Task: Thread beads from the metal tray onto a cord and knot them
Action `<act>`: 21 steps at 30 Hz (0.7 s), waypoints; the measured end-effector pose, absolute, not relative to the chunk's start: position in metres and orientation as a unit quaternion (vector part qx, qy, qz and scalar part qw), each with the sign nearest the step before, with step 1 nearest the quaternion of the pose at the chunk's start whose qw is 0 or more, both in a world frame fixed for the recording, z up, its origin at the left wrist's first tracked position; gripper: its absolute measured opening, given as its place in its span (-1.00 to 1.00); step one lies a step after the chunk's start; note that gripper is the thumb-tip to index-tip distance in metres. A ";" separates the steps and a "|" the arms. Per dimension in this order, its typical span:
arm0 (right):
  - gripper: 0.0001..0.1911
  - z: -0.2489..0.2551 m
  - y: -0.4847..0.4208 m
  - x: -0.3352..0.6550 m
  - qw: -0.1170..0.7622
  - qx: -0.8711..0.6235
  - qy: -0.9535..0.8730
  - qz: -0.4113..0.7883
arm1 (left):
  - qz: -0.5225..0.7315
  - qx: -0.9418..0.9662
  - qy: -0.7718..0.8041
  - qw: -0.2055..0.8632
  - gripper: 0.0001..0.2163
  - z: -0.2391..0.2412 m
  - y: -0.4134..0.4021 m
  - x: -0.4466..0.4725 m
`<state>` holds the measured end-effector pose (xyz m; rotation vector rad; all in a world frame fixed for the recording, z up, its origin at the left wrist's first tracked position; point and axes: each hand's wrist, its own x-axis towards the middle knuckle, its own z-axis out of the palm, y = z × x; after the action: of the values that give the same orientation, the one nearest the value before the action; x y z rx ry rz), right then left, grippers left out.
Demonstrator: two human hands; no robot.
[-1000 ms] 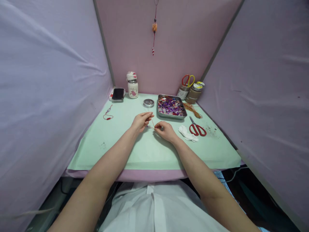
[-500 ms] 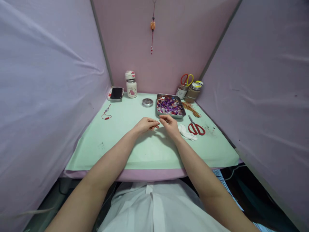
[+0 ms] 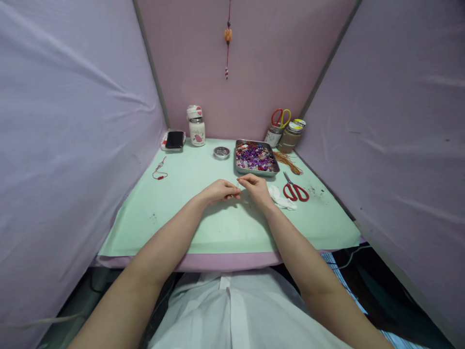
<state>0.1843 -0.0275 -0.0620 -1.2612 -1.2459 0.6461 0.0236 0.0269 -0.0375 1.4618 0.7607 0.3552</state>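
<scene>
My left hand [image 3: 222,191] and my right hand [image 3: 256,189] meet over the middle of the green cloth [image 3: 218,232]. Between their fingertips runs a short, thin pale thread [image 3: 237,184]. The left fingers are closed in a pinch at its lower end, while the right thumb and forefinger pinch it higher up. Anything smaller within the fingers is too fine to make out. Just beyond the right hand is a metal tray [image 3: 258,172] of mixed purple, red and clear beads [image 3: 254,158].
To the right lie a crumpled white cloth [image 3: 282,199], red-handled scissors [image 3: 296,191] and brown cords [image 3: 289,163]. Two jars [image 3: 289,139] stand behind. Farther left are a round tin [image 3: 221,153], a bottle [image 3: 197,132], a phone [image 3: 175,139] and a red cord bracelet [image 3: 160,175].
The right fingertips have risen slightly and the left fingertips have dropped a little, so more thread shows upright between them. Both hands keep their pinch.
</scene>
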 end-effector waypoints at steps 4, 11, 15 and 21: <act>-0.79 -0.063 -0.028 0.184 0.580 -0.536 -0.543 0.284 | 0.130 0.641 0.345 0.673 -0.79 -0.035 0.025 0.023; -0.72 -0.065 -0.026 0.187 0.576 -0.540 -0.547 0.280 | 0.181 0.630 0.340 0.675 -0.77 -0.033 0.025 0.025; -0.71 -0.063 -0.027 0.184 0.593 -0.537 -0.529 0.284 | 0.273 0.604 0.323 0.675 -0.76 -0.036 0.026 0.028; -0.66 -0.058 -0.031 0.183 0.590 -0.546 -0.526 0.276 | 0.307 0.590 0.315 0.677 -0.79 -0.042 0.028 0.031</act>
<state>0.1830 -0.0308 -0.0577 -1.2705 -1.2250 0.6434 0.0309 0.0280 -0.0418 1.3266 0.7084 0.6900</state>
